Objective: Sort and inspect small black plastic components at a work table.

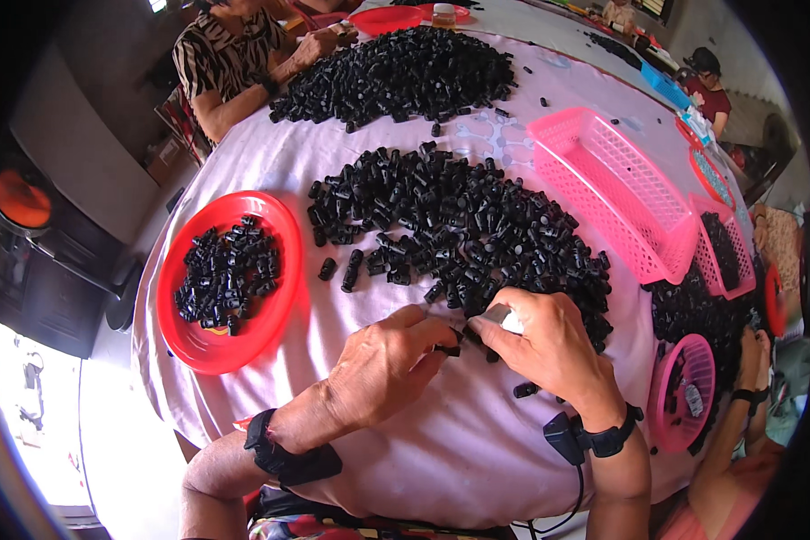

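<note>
My left hand (378, 364) and right hand (549, 342) are bare, and so are the forearms (621, 490) behind them. Just back from my left grip I wear a wide black band (261, 436) with a dark, blocky piece (310, 465) toward my other arm. Behind my right grip sits a black strap (614, 439), a squarish black box (564, 438) on its inner side, a thin black cable (579, 502) hanging below. Farther back shows my patterned clothing (342, 529), dark with red and yellow.

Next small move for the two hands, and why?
Probably bring the small pale object in the right hand toward the black part at the left hand's fingertips: the left hand seems to pinch that part, and both hands are close, with a gap between them.
</note>
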A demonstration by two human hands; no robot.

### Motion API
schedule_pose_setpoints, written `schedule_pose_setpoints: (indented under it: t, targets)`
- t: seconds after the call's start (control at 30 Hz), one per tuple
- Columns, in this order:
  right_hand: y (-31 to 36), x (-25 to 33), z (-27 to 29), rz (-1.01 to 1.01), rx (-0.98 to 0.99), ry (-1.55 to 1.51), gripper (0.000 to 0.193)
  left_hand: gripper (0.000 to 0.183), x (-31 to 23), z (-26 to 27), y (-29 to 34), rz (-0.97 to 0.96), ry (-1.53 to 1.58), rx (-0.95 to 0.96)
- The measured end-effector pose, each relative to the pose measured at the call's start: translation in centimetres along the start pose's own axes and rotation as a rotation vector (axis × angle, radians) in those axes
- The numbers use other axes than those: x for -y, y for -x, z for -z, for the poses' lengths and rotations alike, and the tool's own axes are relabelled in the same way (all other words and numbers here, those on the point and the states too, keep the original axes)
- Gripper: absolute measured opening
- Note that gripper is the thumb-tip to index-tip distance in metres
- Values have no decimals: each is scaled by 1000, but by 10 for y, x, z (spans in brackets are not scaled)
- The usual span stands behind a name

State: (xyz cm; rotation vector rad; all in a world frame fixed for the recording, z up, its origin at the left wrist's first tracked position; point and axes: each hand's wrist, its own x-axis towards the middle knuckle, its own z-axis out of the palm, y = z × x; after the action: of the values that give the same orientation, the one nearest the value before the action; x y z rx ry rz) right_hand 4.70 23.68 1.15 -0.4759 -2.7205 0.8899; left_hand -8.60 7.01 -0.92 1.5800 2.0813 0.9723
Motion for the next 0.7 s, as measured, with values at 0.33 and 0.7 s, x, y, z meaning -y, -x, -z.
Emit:
schedule_pose_setpoints:
  t: [0.33, 0.7]
  targets:
    - [-4, 16, 1, -4, 121, -361, 11, 21, 16, 7, -2, 327, 1034, 147]
    - [0, 17, -1, -74, 164, -428, 21, 24, 24, 6, 1, 524, 1370, 279]
